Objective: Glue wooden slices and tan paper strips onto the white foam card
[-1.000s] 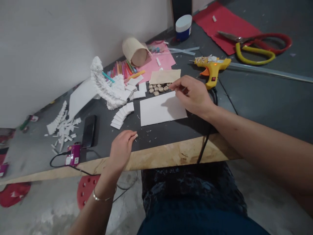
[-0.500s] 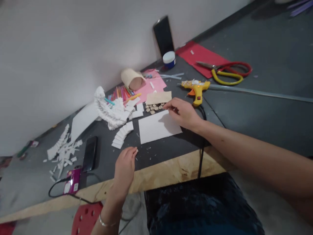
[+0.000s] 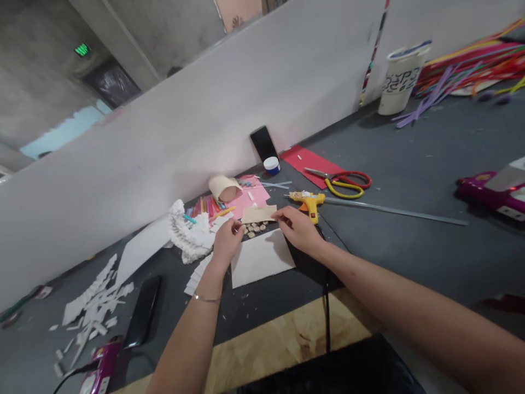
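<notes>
White card (image 3: 262, 262) lies flat on the dark table (image 3: 262, 309), just below the wood discs (image 3: 254, 230). Your left hand (image 3: 227, 242) and right hand (image 3: 298, 230) are pinched above it; any grasped item cannot be confirmed.

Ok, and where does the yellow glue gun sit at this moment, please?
In the head view, the yellow glue gun sits just beyond the right hand, to the right of the beige paper and near the scissors.
</notes>
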The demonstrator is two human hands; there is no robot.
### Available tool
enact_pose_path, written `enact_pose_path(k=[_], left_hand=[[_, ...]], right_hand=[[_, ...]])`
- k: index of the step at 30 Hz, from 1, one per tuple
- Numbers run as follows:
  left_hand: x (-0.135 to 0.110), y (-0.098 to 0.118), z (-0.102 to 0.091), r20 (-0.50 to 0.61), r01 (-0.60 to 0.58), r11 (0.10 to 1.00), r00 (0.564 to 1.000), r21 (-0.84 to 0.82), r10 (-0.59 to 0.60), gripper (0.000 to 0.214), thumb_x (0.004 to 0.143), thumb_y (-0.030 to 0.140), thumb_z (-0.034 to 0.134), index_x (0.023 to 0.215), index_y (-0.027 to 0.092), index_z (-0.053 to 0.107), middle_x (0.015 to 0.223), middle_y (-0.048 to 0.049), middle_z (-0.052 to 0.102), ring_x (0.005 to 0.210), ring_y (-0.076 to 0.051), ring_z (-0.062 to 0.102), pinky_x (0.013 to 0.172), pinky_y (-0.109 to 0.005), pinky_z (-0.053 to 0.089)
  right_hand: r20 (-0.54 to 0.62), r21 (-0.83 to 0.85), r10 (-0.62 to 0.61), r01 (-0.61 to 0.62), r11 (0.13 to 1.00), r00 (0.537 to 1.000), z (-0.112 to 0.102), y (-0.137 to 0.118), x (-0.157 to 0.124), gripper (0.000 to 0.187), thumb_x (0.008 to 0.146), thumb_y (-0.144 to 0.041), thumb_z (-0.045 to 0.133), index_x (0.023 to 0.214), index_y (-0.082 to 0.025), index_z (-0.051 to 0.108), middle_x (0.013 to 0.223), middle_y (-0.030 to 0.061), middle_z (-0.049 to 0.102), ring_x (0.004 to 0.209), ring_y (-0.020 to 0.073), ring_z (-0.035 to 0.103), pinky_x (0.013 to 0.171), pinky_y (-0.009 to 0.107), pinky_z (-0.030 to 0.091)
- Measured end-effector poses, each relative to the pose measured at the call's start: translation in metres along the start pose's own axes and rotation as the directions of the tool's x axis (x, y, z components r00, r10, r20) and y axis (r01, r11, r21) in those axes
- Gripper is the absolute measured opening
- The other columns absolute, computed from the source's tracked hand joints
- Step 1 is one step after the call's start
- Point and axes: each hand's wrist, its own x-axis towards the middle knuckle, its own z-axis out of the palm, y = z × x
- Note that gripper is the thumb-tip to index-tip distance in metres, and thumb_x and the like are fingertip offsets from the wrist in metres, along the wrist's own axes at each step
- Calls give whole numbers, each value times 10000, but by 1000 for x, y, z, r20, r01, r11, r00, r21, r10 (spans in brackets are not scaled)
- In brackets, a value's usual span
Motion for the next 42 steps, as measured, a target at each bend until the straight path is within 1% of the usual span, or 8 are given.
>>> enact_pose_path(k=[7,15,20,23,27,34,38,42], left_hand=[[16,-6,2,-45,-21,1000,999,0,21,217,869,238,493,921,178,695,960,-83,724,880,-210,657,842,-365,504],[-1,-6,-8,-135,-35,999,990,-30,31,232,912,268,483,1014,164,664,1061,-108,687,949,-209,645,774,-336,529],[-20,11,-10,-253,-275,943,914,185,316,388,909,341,556,1264,184,540,1312,-145,580,1259,-262,504,1013,-422,436],[-40,24,-7,-166,-414,852,861,321,481,548,873,394,620,1357,189,466,1389,-150,533,1344,-294,428,1106,-460,327],[-66,24,4,-146,-442,836,850,325,506,402,903,333,582,1266,170,529,1219,-138,652,1173,-266,580,996,-414,406],[-84,-1,4,-188,-379,872,874,310,447,204,908,305,586,1060,171,608,971,-93,702,939,-238,632,820,-370,439],[-85,-2,6,-58,-378,906,917,189,395,182,889,295,625,1034,186,621,896,-46,686,866,-200,622,796,-353,409],[-89,-4,12,57,-454,857,889,245,454,57,873,159,614,870,196,658,825,-32,670,840,-200,594,773,-368,372]], right_hand=[[245,-426,-87,188,885,966,2,3,-1,229,865,-213,555,1004,-180,733,1271,133,619,1148,329,494,944,488,427],[263,-501,-35,167,849,964,14,3,2,388,952,-286,446,1262,-115,606,1402,155,542,1174,352,514,924,504,446],[202,-418,-178,250,873,963,5,-13,4,325,965,-243,431,1194,-143,639,1293,136,629,1128,312,548,914,472,450],[242,-311,-349,413,856,905,1,-29,-4,232,939,-190,485,1074,-186,674,1121,103,700,1023,257,588,868,411,465],[287,-256,-485,554,792,826,3,-43,-17,158,927,-149,512,950,-183,665,950,81,708,876,204,599,778,343,458],[331,-312,-409,508,803,850,-3,-39,-16,253,911,-123,520,1141,-163,617,957,80,717,848,208,591,742,336,426],[458,-320,-424,590,741,781,-8,-31,-14,180,934,-162,519,918,-188,696,879,64,703,841,198,559,736,325,379],[629,-356,-320,629,691,708,-13,-29,-19,146,917,-188,567,919,-190,712,861,64,685,844,195,545,731,324,342]])
